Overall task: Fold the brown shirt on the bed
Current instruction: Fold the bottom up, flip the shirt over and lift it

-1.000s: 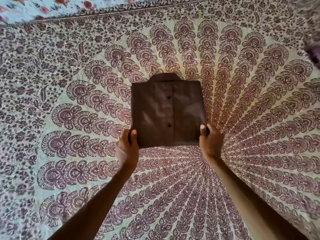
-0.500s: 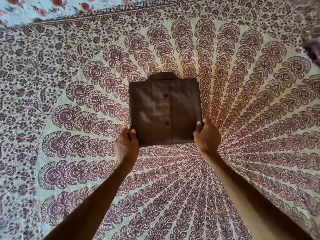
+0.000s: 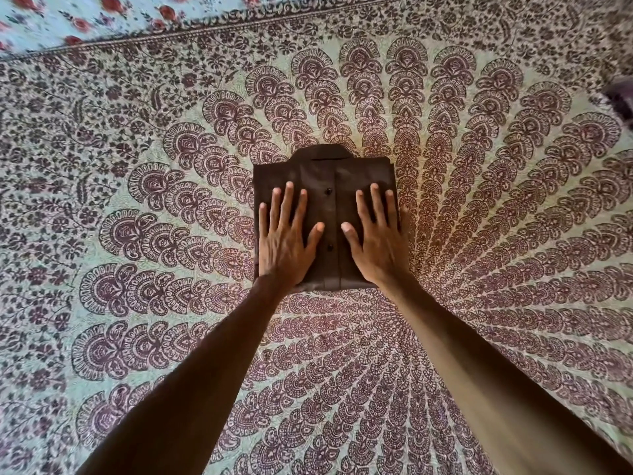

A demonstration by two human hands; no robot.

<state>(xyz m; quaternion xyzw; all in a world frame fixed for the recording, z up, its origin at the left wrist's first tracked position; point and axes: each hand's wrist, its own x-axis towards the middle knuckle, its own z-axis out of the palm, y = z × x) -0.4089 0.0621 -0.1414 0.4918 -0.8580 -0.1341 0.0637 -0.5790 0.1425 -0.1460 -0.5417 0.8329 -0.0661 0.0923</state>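
Observation:
The brown shirt [image 3: 330, 176] lies folded into a compact rectangle in the middle of the bed, collar at the far edge and the button placket running down its centre. My left hand [image 3: 286, 240] rests flat on the shirt's left half with fingers spread. On the right half my right hand [image 3: 376, 240] lies flat the same way, its little finger at the shirt's right edge. Both palms cover the near corners of the fold. Neither hand grips the cloth.
The bed is covered by a patterned bedspread [image 3: 496, 207] with maroon fan motifs on a pale ground. A floral sheet [image 3: 68, 18] shows at the far left. A dark object [image 3: 621, 94] sits at the right edge.
Both hands have let go of the shirt's near corners and moved forward onto its top, fingers spread flat. The shirt lies in the same spot.

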